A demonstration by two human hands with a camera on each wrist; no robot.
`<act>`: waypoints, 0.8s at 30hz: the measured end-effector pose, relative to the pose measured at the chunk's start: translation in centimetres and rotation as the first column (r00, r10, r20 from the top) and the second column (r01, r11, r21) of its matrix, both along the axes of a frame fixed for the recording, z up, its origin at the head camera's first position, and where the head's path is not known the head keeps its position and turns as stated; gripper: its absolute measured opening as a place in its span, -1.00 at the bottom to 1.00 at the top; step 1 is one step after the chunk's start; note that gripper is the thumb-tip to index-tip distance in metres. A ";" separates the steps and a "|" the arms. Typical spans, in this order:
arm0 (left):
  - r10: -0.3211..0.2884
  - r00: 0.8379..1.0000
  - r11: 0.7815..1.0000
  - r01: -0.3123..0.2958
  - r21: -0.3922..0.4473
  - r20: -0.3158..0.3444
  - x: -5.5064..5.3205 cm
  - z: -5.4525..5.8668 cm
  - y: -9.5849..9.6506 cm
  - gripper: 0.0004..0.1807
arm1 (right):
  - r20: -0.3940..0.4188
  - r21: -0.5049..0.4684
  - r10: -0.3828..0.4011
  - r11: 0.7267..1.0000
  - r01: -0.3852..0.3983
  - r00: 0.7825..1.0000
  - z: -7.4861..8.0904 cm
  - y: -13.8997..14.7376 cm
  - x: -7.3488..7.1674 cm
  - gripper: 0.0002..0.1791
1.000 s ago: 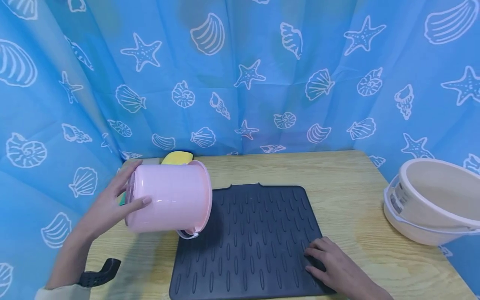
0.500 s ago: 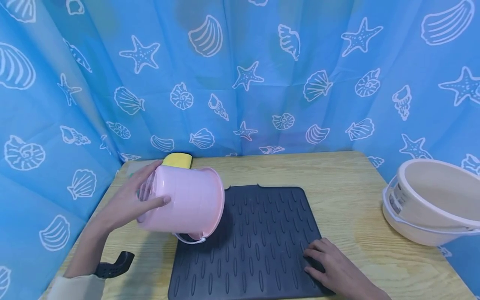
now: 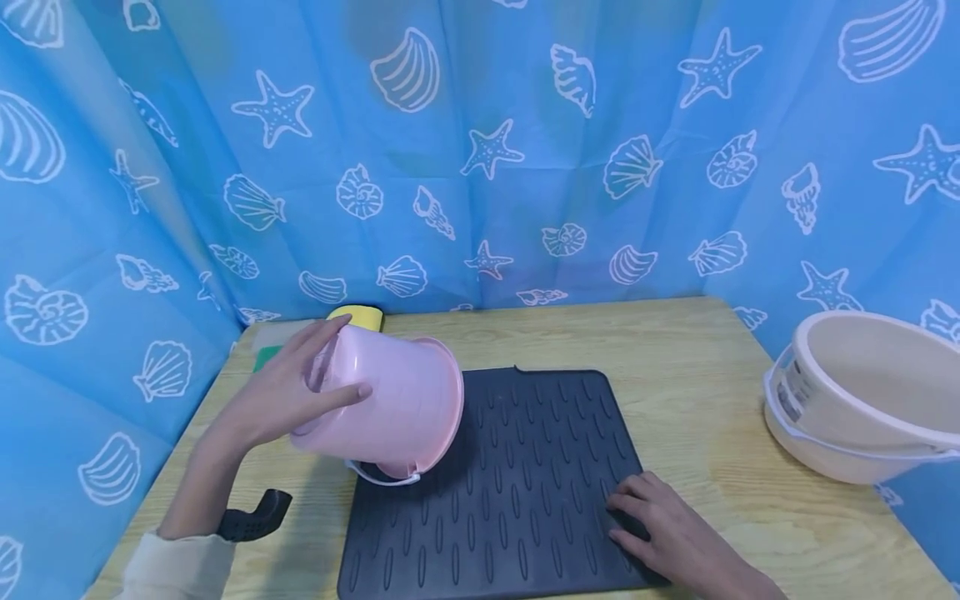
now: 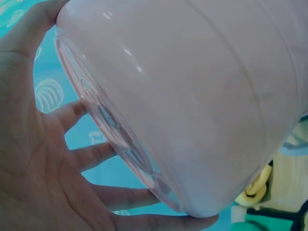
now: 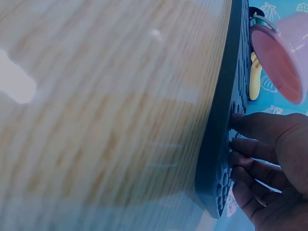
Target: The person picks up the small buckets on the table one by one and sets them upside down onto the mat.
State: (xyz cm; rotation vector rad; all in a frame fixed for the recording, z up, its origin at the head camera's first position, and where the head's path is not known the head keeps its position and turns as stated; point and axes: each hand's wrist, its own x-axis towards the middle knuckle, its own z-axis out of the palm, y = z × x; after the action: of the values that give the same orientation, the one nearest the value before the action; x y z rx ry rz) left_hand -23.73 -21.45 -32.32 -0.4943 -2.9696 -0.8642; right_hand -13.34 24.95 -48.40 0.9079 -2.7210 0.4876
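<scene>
My left hand [image 3: 281,400] grips a pink bucket [image 3: 405,392] round its base, thumb on the near side. In the head view the bucket lies tipped on its side in the air, its mouth towards the right and slightly down. Its pale handle [image 3: 382,477] hangs below the rim. The left wrist view shows the fingers spread over the ridged bottom of the bucket [image 4: 192,106]. My right hand [image 3: 667,525] rests on the right edge of a dark ribbed mat [image 3: 517,467]. In the right wrist view its loosely bent fingertips touch the mat [image 5: 216,130].
A cream bucket [image 3: 828,367] with a handle stands on the right side of the wooden table [image 3: 697,375]. A yellow item [image 3: 360,317] and a green one [image 3: 266,357] lie at the back left, partly hidden. A blue shell-patterned curtain [image 3: 450,167] hangs behind.
My left hand has carried the pink bucket to the right, further over the mat, and its mouth now tips lower. My right hand has stayed in place.
</scene>
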 end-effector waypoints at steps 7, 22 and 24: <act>0.013 1.000 0.989 -0.011 -0.150 0.010 -0.7 0.6 2.1 0.14 | -0.001 -0.002 0.002 1.000 -0.002 1.000 -0.2 0.2 0.0 -0.72; 0.028 1.000 0.953 -0.023 -0.301 0.011 -1.4 0.7 5.0 0.19 | -0.035 -0.024 0.022 0.999 -0.023 0.999 -0.3 0.2 -0.2 -0.72; 0.028 1.000 0.952 -0.023 -0.306 0.012 -1.5 0.7 5.4 0.19 | -0.038 -0.025 0.022 0.999 -0.023 0.999 -0.3 0.1 -0.2 -0.72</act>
State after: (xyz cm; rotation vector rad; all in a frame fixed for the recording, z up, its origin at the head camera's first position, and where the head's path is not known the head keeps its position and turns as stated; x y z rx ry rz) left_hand -25.21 -16.09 -31.61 -0.4535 -3.1313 -0.4047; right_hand -13.54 25.10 -48.69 0.9322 -2.6673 0.5022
